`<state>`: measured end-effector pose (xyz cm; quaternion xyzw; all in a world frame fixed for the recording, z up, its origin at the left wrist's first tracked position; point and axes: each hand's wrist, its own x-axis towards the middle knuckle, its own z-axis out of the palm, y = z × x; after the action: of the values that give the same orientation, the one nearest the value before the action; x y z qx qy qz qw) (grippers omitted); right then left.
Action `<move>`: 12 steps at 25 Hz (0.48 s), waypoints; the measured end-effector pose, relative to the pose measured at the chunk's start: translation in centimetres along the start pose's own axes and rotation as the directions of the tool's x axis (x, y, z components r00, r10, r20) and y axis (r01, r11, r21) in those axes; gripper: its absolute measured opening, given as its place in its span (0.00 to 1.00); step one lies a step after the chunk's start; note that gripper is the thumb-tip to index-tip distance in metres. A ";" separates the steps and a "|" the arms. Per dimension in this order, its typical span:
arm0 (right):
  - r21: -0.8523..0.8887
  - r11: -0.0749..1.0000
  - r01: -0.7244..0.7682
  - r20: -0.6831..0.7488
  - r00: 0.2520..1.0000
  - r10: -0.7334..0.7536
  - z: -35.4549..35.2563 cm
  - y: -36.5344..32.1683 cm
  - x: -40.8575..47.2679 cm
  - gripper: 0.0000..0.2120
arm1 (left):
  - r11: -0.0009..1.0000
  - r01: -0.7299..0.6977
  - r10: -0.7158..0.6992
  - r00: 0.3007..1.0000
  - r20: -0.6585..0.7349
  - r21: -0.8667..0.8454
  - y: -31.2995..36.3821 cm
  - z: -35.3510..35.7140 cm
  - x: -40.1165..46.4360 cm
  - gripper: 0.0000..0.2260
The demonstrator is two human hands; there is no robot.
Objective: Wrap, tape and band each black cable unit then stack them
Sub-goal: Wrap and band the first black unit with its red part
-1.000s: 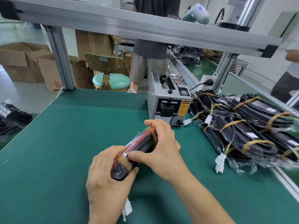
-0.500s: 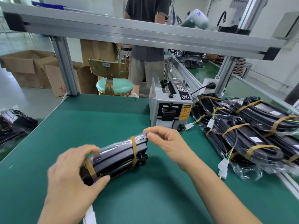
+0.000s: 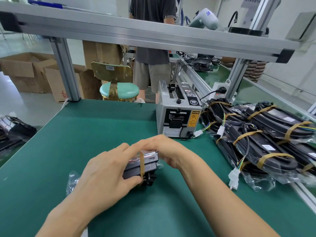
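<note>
A black cable unit (image 3: 148, 165) in clear plastic wrap lies on the green mat (image 3: 102, 127) in front of me, a tan rubber band around its right end. My left hand (image 3: 109, 170) covers most of it from the left, thumb under its near edge and fingers over its top. My right hand (image 3: 168, 151), blurred, holds its far right end, fingers curled over the plastic. The unit's left part is hidden under my left hand; loose wrap sticks out at the left. A stack of wrapped, banded units (image 3: 259, 139) lies at the right.
A grey tape dispenser machine (image 3: 177, 117) stands behind the unit. An aluminium frame post (image 3: 65, 69) and crossbeam span the back. More bagged units (image 3: 13, 129) lie off the table's left edge. A person (image 3: 152, 53) stands beyond the table near a teal stool (image 3: 118, 90).
The unit has been turned so its banded right end points toward me and to the right. My left hand moved from its left end onto its top; my right hand stayed at the far end.
</note>
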<state>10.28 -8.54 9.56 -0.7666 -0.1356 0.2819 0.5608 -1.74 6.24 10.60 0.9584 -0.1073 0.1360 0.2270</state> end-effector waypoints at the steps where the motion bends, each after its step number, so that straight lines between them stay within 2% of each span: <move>1: 0.068 0.995 -0.079 0.058 0.995 0.075 0.2 0.6 0.3 0.05 | 1.000 -0.012 0.012 1.000 0.028 0.014 0.1 0.0 0.3 0.33; 3: 0.222 0.958 -0.181 0.053 0.983 0.173 0.0 2.1 0.6 0.06 | 0.999 0.019 -0.017 0.997 0.069 -0.029 0.1 -0.2 0.8 0.29; 4: 0.306 0.933 -0.187 -0.029 0.978 0.206 -0.4 2.8 0.6 0.04 | 0.998 0.047 -0.043 0.996 0.073 -0.052 0.0 -0.1 0.9 0.27; 5: 0.353 0.923 -0.152 -0.179 0.958 0.226 -1.1 3.4 0.6 0.03 | 0.995 0.071 -0.068 0.996 0.053 -0.065 -0.1 -0.1 1.0 0.25; 7: 0.329 0.944 -0.014 -0.534 0.822 0.198 -3.2 4.0 0.6 0.05 | 0.992 0.124 -0.124 0.992 -0.009 -0.031 -0.1 0.3 1.2 0.22; 8: 0.312 0.948 0.063 -0.648 0.744 0.163 -4.3 3.9 0.7 0.07 | 0.988 0.157 -0.157 0.987 -0.025 0.007 0.0 0.5 1.4 0.20; 10: 0.325 0.931 0.169 -0.745 0.652 0.141 -6.0 3.1 1.2 0.07 | 0.973 0.217 -0.214 0.976 -0.051 0.078 0.6 1.0 1.9 0.16; 12: 0.334 0.921 0.202 -0.777 0.612 0.148 -6.9 2.0 2.2 0.07 | 0.958 0.265 -0.258 0.963 -0.074 0.112 1.1 1.3 2.1 0.14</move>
<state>15.89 -13.46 8.57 -0.6818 0.1725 -0.0725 0.7072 0.26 4.35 10.58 0.9717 0.0358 0.1392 0.1874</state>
